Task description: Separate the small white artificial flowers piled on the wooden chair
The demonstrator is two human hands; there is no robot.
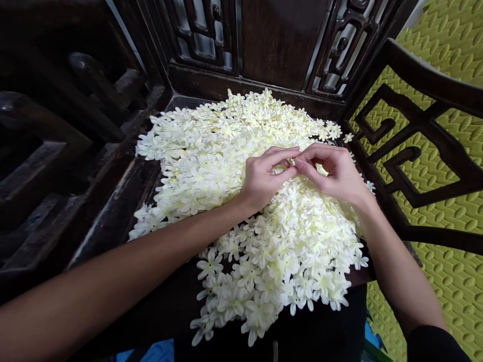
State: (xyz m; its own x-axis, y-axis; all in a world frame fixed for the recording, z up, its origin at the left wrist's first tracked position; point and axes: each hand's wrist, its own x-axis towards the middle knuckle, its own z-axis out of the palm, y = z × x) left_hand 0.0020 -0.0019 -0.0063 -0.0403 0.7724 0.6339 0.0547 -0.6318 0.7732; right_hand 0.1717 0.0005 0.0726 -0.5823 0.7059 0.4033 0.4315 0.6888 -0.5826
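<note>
A broad heap of white artificial flowers (211,171), small with pale yellow centres, covers a dark wooden seat and spills over its front edge. Above the right half of the heap, my left hand (266,176) and my right hand (334,171) meet at the fingertips. Thumb and fingers of each are pinched together. Between the tips shows a tiny pale bit, too small and too covered to name. Under and around both wrists lie more of the loose flowers.
Dark carved wooden lattice (204,35) rises behind the heap, with a wooden armrest (426,125) to the right and more dark woodwork (86,100) to the left. A yellow-green textured mat (445,281) lies beyond the right armrest. Something blue (158,350) shows at the bottom.
</note>
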